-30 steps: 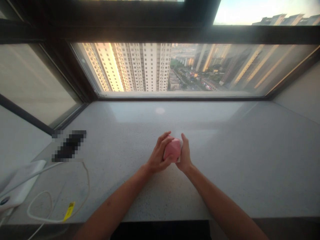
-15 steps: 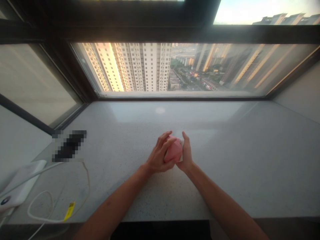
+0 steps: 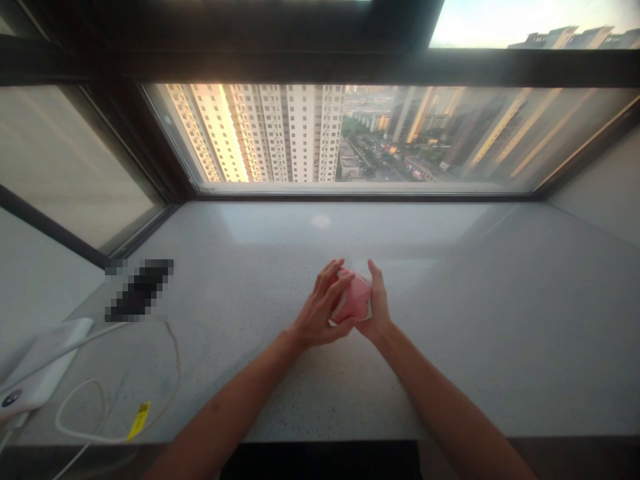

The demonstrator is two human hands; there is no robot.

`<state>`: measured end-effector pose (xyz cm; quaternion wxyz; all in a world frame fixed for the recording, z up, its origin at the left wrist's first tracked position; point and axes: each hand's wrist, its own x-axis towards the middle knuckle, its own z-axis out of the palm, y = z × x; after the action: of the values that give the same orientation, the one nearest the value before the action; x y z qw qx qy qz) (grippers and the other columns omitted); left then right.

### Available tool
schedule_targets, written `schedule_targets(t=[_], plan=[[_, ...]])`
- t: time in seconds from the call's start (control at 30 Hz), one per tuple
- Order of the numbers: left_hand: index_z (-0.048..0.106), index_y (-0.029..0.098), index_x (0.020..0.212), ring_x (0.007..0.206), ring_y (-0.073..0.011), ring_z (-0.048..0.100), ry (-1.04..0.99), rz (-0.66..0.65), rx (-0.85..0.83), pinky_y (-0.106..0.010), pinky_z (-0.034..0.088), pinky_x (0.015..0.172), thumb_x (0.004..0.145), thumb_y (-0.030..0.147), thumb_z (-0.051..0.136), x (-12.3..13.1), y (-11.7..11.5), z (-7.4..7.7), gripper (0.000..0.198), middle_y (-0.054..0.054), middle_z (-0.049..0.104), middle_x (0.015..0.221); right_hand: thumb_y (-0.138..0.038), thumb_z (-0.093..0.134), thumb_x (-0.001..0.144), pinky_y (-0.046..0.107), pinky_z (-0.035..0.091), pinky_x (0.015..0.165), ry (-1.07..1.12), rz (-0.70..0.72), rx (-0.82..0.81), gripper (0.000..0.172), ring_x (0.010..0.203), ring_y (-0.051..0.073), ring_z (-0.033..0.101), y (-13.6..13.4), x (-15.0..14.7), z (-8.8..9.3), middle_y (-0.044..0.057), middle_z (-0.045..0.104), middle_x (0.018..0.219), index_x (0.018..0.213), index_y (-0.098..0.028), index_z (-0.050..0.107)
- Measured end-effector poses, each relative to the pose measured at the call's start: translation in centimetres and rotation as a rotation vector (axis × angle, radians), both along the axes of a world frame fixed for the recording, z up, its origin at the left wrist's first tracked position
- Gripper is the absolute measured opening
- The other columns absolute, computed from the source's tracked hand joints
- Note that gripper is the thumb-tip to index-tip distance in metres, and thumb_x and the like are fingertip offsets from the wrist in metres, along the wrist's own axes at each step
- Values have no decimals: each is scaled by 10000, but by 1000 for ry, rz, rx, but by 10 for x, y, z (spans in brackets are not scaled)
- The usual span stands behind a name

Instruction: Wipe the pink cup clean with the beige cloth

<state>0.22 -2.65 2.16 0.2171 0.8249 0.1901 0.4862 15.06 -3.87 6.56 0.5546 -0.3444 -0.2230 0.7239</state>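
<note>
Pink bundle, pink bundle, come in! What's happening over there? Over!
Left hand and right hand cupped around pink bundle. White edge showing at its side. White cable and white box off to the left, away from the hands.

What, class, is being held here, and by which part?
A pink folded object, held at its opposite sides between the left hand and the right hand.

Pink faceted thingy [image 3: 353,298] in the grip, white edge [image 3: 369,308] at right, speckled grey counter [image 3: 500,333], yellow tag [image 3: 139,421] way left.
</note>
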Motion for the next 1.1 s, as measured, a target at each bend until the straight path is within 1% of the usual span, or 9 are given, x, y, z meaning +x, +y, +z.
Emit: schedule_targets(t=[0.1,0.2,0.37,0.5,0.7,0.77,0.9,1.1], plan=[[291,329,1704,1596,-417,339,20,58,63,-666,364,1278,984,499,694,-1,4,-6,842,-187,309,1731,-802,646,840,311,578,570,57,14,-39,581,744,263,766,0,0,2,69,759,720,809,-225,713],[287,315,1696,1568,-407,370,19,65,74,-649,398,1257,973,479,702,-2,6,-10,850,-196,324,1709,-782,672,826,307,576,571,47,-23,-46,562,765,267,771,-2,-2,-2,73,767,726,791,-222,698],[288,305,1683,1565,-406,374,4,58,80,-645,401,1252,989,494,669,-2,7,-12,814,-209,333,1683,-780,698,809,293,559,566,0,-80,2,554,738,249,756,-2,-4,-6,53,745,688,768,-228,670],[286,304,1675,1570,-407,379,-18,47,39,-642,407,1245,1017,526,626,-1,5,-12,773,-219,326,1687,-802,706,795,285,533,548,-40,-97,43,578,669,224,717,-3,-5,-7,32,712,642,754,-229,655],[279,284,1681,1595,-397,364,-71,25,-28,-636,388,1264,1043,555,595,1,3,-16,762,-232,318,1696,-769,760,773,264,462,502,-99,-221,69,560,532,140,548,-6,-7,-10,-6,649,623,717,-223,646],[273,282,1687,1602,-393,356,-79,15,-44,-635,380,1271,1049,553,589,2,3,-17,762,-231,317,1703,-751,762,783,261,444,503,-135,-264,88,545,530,131,519,-6,-8,-11,-12,632,623,702,-226,641],[263,286,1695,1607,-393,351,-91,3,-62,-636,372,1275,1058,566,569,2,4,-19,760,-224,326,1708,-756,732,804,272,436,520,-226,-311,128,543,551,143,520,-7,-9,-12,-9,609,622,702,-233,630],[278,285,1685,1592,-395,373,-104,-10,-116,-628,380,1270,1066,599,537,2,4,-18,741,-221,340,1706,-802,728,769,285,430,518,-257,-316,117,585,548,141,486,-9,-10,-14,-18,591,643,731,-229,620]])
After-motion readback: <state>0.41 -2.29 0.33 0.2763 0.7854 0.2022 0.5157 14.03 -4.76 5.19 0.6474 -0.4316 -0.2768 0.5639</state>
